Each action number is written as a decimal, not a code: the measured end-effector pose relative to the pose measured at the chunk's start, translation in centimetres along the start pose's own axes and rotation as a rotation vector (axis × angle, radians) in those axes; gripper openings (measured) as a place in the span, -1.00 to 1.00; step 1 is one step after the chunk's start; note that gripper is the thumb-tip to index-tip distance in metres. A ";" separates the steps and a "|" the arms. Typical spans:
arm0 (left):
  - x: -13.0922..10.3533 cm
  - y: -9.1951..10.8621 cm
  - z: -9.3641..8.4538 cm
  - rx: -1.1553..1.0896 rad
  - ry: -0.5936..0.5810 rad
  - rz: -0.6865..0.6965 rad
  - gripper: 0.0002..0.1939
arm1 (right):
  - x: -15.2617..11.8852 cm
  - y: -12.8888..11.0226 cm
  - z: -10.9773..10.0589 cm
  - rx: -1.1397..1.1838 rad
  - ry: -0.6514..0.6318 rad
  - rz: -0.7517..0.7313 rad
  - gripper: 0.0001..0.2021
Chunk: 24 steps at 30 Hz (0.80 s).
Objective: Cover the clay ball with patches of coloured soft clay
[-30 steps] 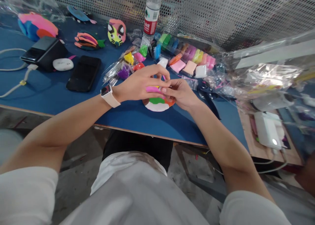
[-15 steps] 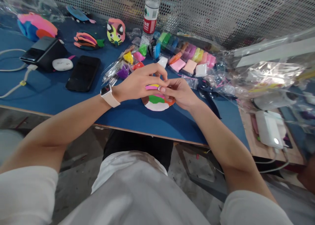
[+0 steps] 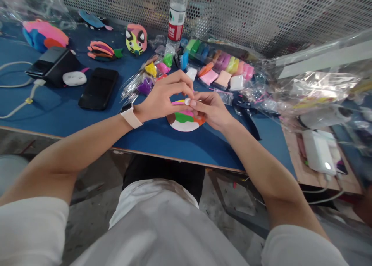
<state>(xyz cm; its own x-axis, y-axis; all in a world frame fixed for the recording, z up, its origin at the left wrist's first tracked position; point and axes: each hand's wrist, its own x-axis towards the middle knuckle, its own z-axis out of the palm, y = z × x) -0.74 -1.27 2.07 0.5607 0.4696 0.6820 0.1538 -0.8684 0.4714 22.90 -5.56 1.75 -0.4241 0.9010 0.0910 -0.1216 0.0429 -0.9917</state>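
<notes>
A round clay disc point(image 3: 186, 123) with white, green, orange, pink and yellow bands lies on the blue table point(image 3: 162, 138) near its front edge. My left hand point(image 3: 164, 95), with a watch on the wrist, and my right hand point(image 3: 211, 110) meet fingertip to fingertip just above the disc. A small white clay bit point(image 3: 187, 101) is pinched between them. My fingers hide the far part of the disc.
Behind the hands lie packs of coloured clay point(image 3: 221, 64), a water bottle point(image 3: 176, 18) and clay figures point(image 3: 136, 38). At the left are a black phone point(image 3: 99, 87), a power bank point(image 3: 50, 64) and a white case point(image 3: 74, 78). Plastic bags point(image 3: 314, 87) and a white charger point(image 3: 318, 153) fill the right.
The pink strip held between my hands a second ago now lies on the disc. My fingertips now pinch a small white bit above it, and my left fingers have risen slightly.
</notes>
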 end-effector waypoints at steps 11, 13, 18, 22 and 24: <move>0.2 -0.1 -0.8 -0.002 -0.109 0.007 -0.42 | 0.0 -0.3 -0.4 -0.016 -0.024 0.031 -0.52; 0.2 0.1 -0.8 0.002 -0.124 -0.024 -0.44 | -0.1 -0.2 -0.3 -0.015 -0.038 0.031 -0.51; 0.1 0.0 -0.4 -0.055 -0.063 0.064 -0.54 | -0.1 0.0 -0.1 -0.044 -0.036 0.008 -0.52; 0.2 -0.3 -0.3 -0.130 0.029 0.143 -0.49 | 0.0 0.0 -0.2 -0.101 -0.036 0.007 -0.49; 0.3 -0.4 -0.3 -0.178 0.104 0.093 -0.44 | 0.1 0.0 -0.4 -0.224 -0.004 -0.041 -0.48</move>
<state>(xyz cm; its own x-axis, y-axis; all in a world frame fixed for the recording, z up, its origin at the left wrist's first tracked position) -0.84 -0.70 2.26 0.4772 0.4109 0.7768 -0.0453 -0.8712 0.4888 23.17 -5.30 1.73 -0.4264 0.8949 0.1320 0.0632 0.1750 -0.9825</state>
